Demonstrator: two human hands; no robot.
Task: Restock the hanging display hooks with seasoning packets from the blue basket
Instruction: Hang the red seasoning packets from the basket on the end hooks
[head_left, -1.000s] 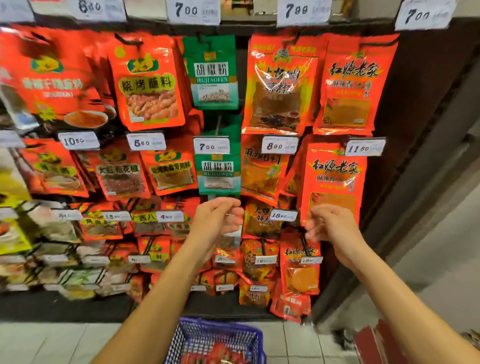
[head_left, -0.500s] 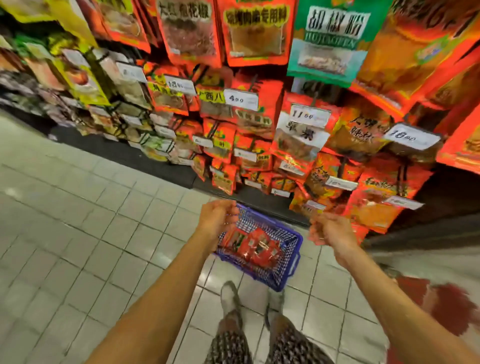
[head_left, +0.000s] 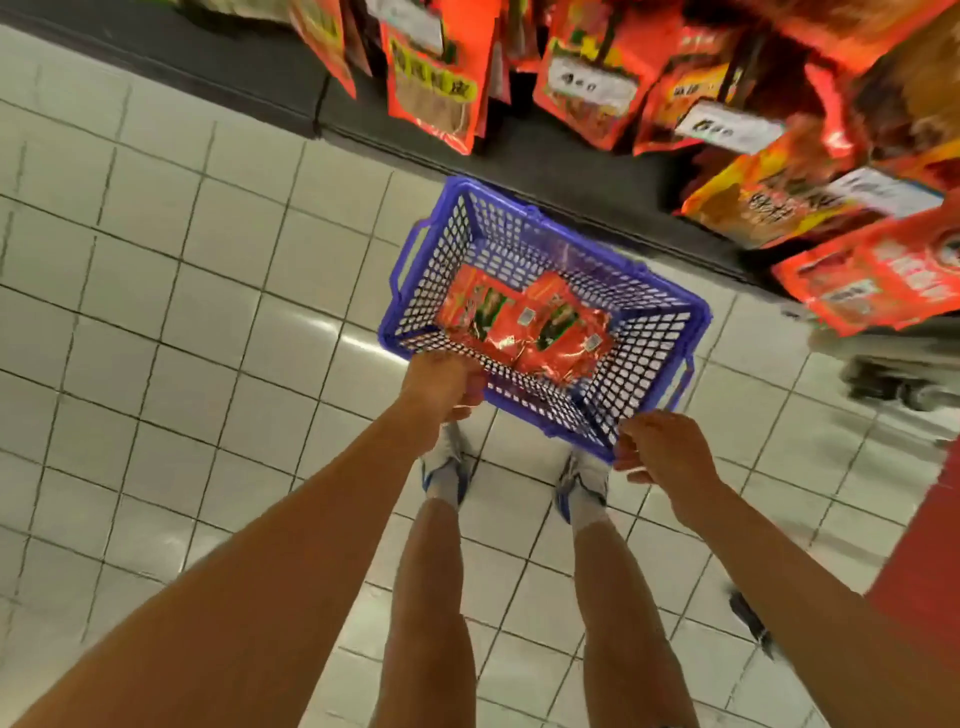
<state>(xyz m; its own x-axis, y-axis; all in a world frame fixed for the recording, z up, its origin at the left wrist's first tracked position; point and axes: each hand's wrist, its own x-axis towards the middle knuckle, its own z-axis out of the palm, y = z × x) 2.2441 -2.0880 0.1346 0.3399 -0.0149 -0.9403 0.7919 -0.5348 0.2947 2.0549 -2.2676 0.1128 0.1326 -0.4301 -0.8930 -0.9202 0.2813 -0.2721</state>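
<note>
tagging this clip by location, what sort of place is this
Most likely a grocery shop aisle: hanging seasoning packets with handwritten price tags on a display, and a blue basket of more packets on the tiled floor.

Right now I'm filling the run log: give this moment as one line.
phase: reaching | left hand: over blue basket near rim, empty | right hand: near basket corner, empty | red packets: in basket
</note>
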